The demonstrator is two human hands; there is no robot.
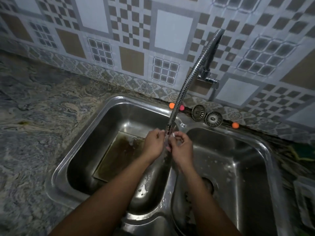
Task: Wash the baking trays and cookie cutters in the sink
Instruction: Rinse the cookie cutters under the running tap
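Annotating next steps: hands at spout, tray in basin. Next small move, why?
Probably reach the left hand to the baking tray: it lies dirty and untouched in the left basin, while this hand and the right hand sit at the faucet nozzle.

The floor of the left basin [119, 114] is taken up by a tray [115, 155] laid flat. The divider is crossed by the tap hose [187, 82]. Open room is left in the right basin [242, 160]; its back rim is blocked by two strainers [198, 112].
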